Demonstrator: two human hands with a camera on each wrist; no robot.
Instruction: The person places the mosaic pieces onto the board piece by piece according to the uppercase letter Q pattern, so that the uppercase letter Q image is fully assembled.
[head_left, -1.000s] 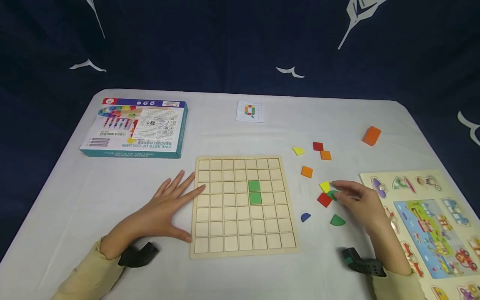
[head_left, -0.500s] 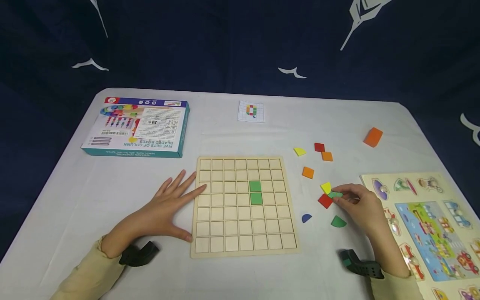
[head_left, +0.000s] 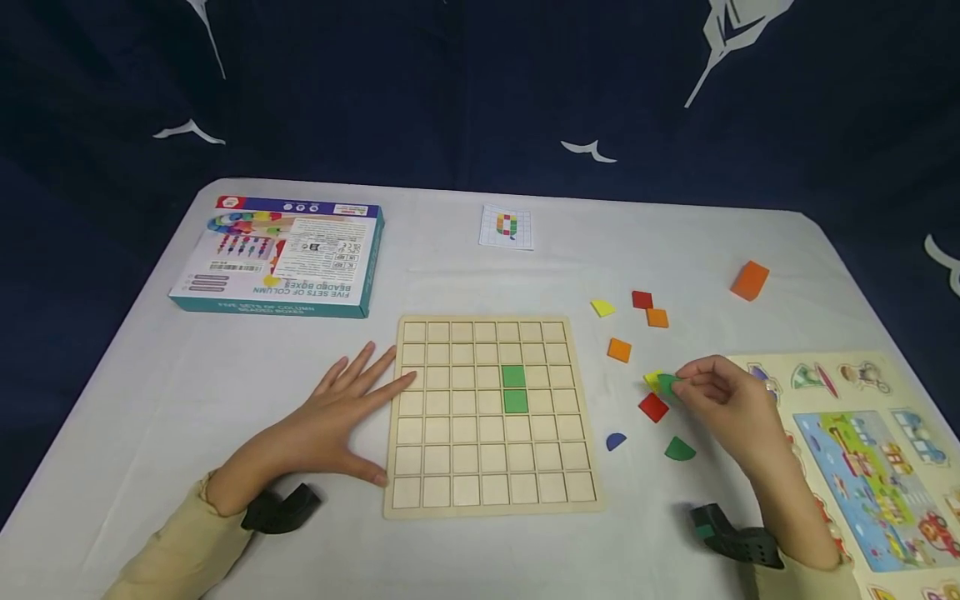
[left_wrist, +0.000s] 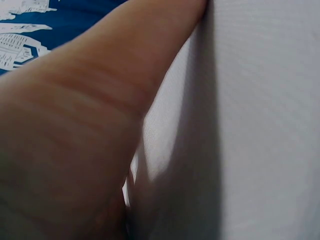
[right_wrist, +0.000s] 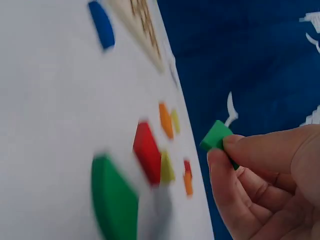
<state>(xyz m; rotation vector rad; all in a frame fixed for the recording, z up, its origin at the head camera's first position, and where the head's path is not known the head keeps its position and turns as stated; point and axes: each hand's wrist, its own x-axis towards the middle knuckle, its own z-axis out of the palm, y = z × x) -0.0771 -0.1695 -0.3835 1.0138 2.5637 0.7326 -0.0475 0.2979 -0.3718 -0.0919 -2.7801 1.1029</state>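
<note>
My right hand (head_left: 731, 408) pinches a small green piece (head_left: 667, 383) between thumb and finger, in front of a yellow piece (head_left: 652, 380). The right wrist view shows this green piece (right_wrist: 217, 135) held off the table by the fingertips of the right hand (right_wrist: 270, 175). A red square (head_left: 654, 407) and a green quarter-round piece (head_left: 680, 448) lie nearby. With fingers spread, my left hand (head_left: 322, 425) rests at the left edge of the wooden grid board (head_left: 491, 510), where two green squares (head_left: 514, 389) sit in neighbouring cells.
Orange, red, yellow and blue pieces (head_left: 616, 441) lie right of the board. A boxed set (head_left: 300, 250) is at the back left, a pattern card (head_left: 506, 227) at the back, an orange block (head_left: 750, 281) at the back right. A picture puzzle (head_left: 862, 492) lies under the right forearm.
My right hand has picked the green piece up from beside the red square and raised it. The left hand stays at the board's edge.
</note>
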